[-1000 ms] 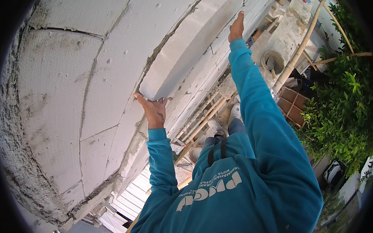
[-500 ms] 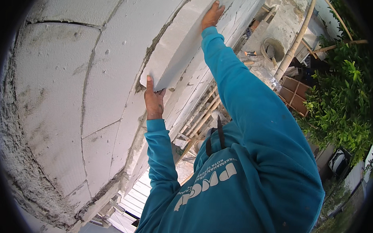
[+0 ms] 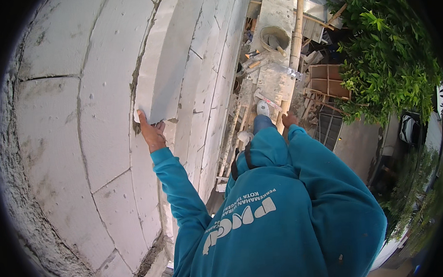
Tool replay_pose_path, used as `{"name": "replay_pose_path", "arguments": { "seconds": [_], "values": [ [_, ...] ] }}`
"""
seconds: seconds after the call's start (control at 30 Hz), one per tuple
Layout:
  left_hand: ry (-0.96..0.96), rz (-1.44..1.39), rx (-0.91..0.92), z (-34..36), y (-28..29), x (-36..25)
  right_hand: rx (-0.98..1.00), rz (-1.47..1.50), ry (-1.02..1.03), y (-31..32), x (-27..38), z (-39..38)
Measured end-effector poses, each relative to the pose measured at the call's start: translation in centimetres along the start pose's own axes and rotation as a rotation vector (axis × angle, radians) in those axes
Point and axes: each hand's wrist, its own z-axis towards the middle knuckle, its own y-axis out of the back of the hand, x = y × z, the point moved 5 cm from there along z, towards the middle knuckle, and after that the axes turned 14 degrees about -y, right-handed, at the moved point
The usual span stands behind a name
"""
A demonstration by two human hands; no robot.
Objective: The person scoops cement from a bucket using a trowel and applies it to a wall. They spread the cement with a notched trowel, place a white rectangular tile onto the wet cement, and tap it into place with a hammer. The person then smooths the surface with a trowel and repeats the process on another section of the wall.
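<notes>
My left hand (image 3: 153, 134) grips the near end of a long white lightweight concrete block (image 3: 172, 54). Its thumb lies on the block's face, and the fingers curl around the lower end. The block sits along the mortar joint of the white block wall (image 3: 107, 93). Low on the right is my right hand (image 3: 290, 119), off the block, with its fingers partly apart and nothing visible in them. Close to those fingers lies a hammer (image 3: 269, 100) with a red and white handle, beside my shoe (image 3: 263, 108). Whether the fingers touch the handle is too small to make out.
A mortar bucket (image 3: 275, 38) with a tool in it stands on the scaffold plank (image 3: 273, 73). An orange-and-black handled tool (image 3: 252, 54) lies nearby. A bamboo pole (image 3: 297, 31) runs along the plank's outer side. Leafy branches (image 3: 384, 50) hang at the right.
My right hand has left the far part of the block and dropped down to the right, near the hammer. My left hand stays on the block's end. The view has turned toward the plank.
</notes>
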Motion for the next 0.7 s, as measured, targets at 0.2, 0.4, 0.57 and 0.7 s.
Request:
{"name": "replay_pose_path", "arguments": {
  "seconds": [0.2, 0.4, 0.57, 0.7],
  "values": [
    [-0.029, 0.09, -0.081, 0.3, 0.5, 0.4, -0.284, 0.02, -0.373, 7.2, -27.3, 4.1],
    [-0.103, 0.179, -0.151, 1.0, 2.6, 0.3, 0.065, 0.48, -0.406, 3.5, -15.3, -2.1],
    [-0.071, 0.159, -0.161, 1.2, 0.5, 0.7, 0.057, 0.231, 0.077, 3.6, -0.7, -3.4],
    [-0.073, 0.133, -0.192, 0.4, 0.7, 0.0, 0.071, 0.314, 0.182, 5.7, 5.7, -2.6]
  ]
}}
